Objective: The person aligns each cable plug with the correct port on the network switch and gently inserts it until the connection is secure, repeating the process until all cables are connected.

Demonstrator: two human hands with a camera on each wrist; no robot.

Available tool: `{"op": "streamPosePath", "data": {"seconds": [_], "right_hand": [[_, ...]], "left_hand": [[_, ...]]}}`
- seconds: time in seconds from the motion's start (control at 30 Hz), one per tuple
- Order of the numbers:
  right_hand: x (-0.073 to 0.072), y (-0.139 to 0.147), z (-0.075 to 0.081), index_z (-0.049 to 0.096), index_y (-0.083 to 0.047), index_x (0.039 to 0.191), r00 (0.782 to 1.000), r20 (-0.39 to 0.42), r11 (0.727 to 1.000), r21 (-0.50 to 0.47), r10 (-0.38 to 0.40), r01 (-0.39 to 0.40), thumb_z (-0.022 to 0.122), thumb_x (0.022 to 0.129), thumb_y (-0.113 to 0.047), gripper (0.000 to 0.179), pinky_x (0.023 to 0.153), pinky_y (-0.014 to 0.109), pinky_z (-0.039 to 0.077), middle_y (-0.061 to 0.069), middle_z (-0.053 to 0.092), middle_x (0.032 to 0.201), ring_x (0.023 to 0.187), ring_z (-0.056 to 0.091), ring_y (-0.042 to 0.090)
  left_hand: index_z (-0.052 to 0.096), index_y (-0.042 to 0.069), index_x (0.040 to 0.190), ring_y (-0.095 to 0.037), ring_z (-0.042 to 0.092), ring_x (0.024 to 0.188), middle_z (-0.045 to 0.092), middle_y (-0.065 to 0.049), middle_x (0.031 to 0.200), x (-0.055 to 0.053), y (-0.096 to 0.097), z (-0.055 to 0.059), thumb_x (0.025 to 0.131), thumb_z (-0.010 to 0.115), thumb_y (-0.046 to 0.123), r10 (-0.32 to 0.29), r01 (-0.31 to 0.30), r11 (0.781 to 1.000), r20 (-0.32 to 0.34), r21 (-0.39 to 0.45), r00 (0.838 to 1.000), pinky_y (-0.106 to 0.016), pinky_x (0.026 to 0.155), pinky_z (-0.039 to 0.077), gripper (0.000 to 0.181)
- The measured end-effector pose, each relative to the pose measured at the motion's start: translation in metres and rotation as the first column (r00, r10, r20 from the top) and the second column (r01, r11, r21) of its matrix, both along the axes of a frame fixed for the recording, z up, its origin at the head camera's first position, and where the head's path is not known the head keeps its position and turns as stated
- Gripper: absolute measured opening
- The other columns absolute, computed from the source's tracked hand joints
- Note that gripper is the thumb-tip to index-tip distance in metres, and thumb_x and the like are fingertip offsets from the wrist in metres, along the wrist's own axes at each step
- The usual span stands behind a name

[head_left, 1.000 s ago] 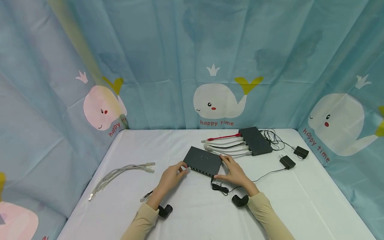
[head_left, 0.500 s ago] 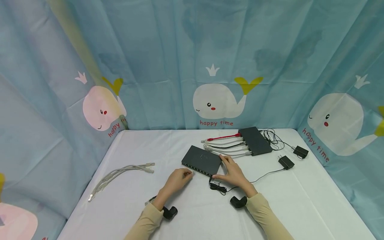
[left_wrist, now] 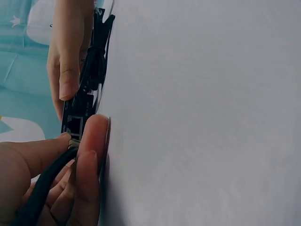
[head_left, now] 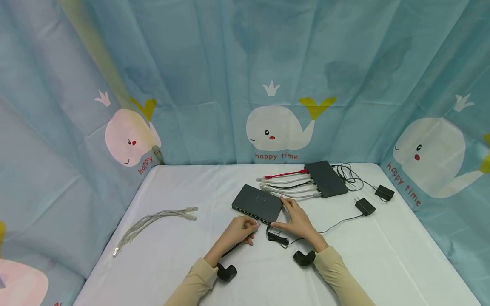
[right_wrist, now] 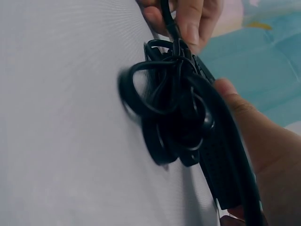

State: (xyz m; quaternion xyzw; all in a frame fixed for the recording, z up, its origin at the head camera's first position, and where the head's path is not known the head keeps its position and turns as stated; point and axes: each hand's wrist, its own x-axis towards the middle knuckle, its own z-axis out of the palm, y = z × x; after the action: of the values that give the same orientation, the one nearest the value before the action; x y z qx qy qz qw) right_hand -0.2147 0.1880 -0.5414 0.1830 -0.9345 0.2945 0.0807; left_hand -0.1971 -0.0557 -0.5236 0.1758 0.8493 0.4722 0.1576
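Note:
A black network switch lies on the white table, its row of ports along the near edge. My left hand pinches a black network cable just behind its clear plug, close to the ports near the right end of that row. Whether the plug enters a port cannot be told, since fingers cover it. With thumb at the front and fingers at the far side, my right hand holds the switch's right end. A tied bundle of black power cord hangs from the switch beside that thumb.
Behind to the right lies a second black switch with red, black and grey cables plugged in. Two power adapters sit at the right. Several loose grey network cables lie at the left. A whale-print curtain surrounds the table.
My left hand has moved right along the port edge, bringing the black cable with it. The switch has shifted slightly left; my right hand keeps its hold on it.

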Motion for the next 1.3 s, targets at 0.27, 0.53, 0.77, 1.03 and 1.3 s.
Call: {"op": "streamPosePath", "data": {"seconds": [0.27, 0.53, 0.77, 1.03, 1.3], "right_hand": [[-0.003, 0.0, 0.0, 0.032, -0.007, 0.144, 1.0, -0.013, 1.0, -0.017, 0.002, -0.003, 0.075, 0.066, -0.057, 0.102, 0.086, 0.052, 0.045, 0.016, 0.042, 0.134, 0.114, 0.05, 0.035], [-0.005, 0.002, -0.001, 0.032, -0.008, 0.144, 1.0, -0.009, 0.999, -0.036, -0.003, 0.003, 0.076, 0.066, -0.056, 0.102, 0.088, 0.054, 0.043, 0.016, 0.042, 0.134, 0.116, 0.049, 0.036], [-0.007, 0.0, 0.001, 0.032, -0.01, 0.144, 0.999, 0.039, 0.999, -0.035, -0.015, 0.016, 0.074, 0.067, -0.058, 0.1, 0.089, 0.056, 0.042, 0.017, 0.04, 0.135, 0.117, 0.048, 0.038], [-0.011, -0.002, 0.001, 0.034, -0.006, 0.142, 0.998, 0.059, 0.996, -0.085, 0.025, -0.02, 0.077, 0.065, -0.053, 0.1, 0.094, 0.056, 0.038, 0.016, 0.038, 0.137, 0.124, 0.041, 0.035], [-0.012, 0.0, -0.001, 0.034, -0.006, 0.142, 0.997, 0.053, 0.994, -0.096, 0.053, -0.048, 0.076, 0.065, -0.055, 0.1, 0.097, 0.055, 0.036, 0.015, 0.037, 0.139, 0.126, 0.039, 0.034]], "left_hand": [[0.054, -0.01, 0.11, -0.024, 0.067, 0.055, 0.069, -0.015, 0.069, -0.004, 0.009, -0.004, 0.095, 0.053, 0.017, -0.033, 0.015, 0.986, 0.103, 0.164, 0.994, -0.029, 0.05, 0.053, 0.03], [0.05, -0.011, 0.111, -0.026, 0.067, 0.055, 0.069, -0.019, 0.072, -0.007, 0.012, -0.008, 0.096, 0.051, 0.019, -0.04, 0.016, 0.977, 0.111, 0.211, 0.993, -0.03, 0.054, 0.054, 0.033], [0.055, -0.01, 0.1, -0.014, 0.065, 0.051, 0.068, -0.02, 0.069, -0.016, 0.012, -0.014, 0.094, 0.055, 0.017, -0.023, -0.029, 0.964, 0.189, 0.266, 0.982, -0.027, 0.05, 0.053, 0.027], [0.061, -0.01, 0.091, -0.011, 0.06, 0.045, 0.065, -0.011, 0.06, -0.018, 0.015, -0.013, 0.09, 0.059, 0.012, 0.047, -0.122, 0.951, 0.258, 0.284, 0.965, -0.025, 0.046, 0.05, 0.022], [0.058, -0.015, 0.092, -0.015, 0.061, 0.045, 0.064, -0.026, 0.065, -0.003, 0.02, 0.01, 0.09, 0.057, 0.006, 0.095, -0.174, 0.933, 0.251, 0.314, 0.963, -0.03, 0.046, 0.051, 0.021]]}}
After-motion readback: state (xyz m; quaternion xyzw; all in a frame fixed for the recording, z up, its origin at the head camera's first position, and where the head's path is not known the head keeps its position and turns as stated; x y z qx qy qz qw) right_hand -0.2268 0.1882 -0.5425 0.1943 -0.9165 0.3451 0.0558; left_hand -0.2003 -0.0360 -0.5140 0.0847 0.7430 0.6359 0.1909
